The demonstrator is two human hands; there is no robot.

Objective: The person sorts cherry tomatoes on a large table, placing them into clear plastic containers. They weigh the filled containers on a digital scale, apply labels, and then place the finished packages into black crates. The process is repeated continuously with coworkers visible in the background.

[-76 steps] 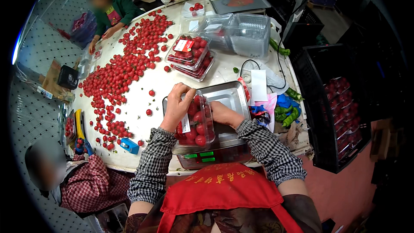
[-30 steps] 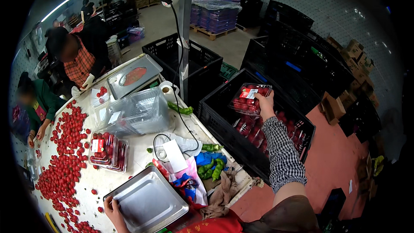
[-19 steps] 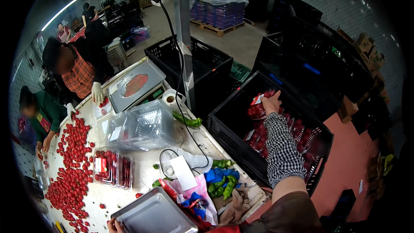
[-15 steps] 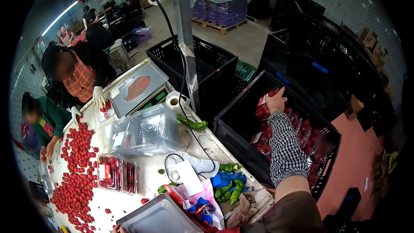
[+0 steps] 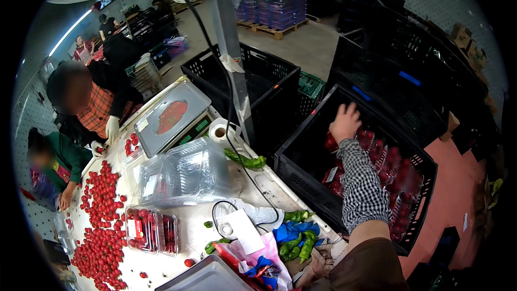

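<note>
Right hand: right hand (image 5: 345, 122) is stretched out over the black crate (image 5: 301, 175), fingers spread wide, nothing gripped. It's hovering just above the packed punnets; actual contact can't be made out.
Left hand: not seen anywhere, so its state can't be told.
Sleeve: checked sleeve (image 5: 361, 183) runs from the lower edge up across the crate's near wall.
Crate contents: clear punnets of red fruit (image 5: 389, 160) are lying in the bottom of the crate, mostly right of and below the hand.
Tabletop: white tabletop (image 5: 269, 186) sits left of the crate, touching or just beside it.
Stuff on it: stack of empty clear punnets (image 5: 183, 172), two filled punnets (image 5: 152, 230), loose red fruit (image 5: 99, 221) scattered along the left, green peppers (image 5: 245, 159) near the crate edge.
Scale: metal scale tray (image 5: 171, 116) at the far end.
Others: gloved hand of a co-worker (image 5: 112, 127) is rested by the scale.
</note>
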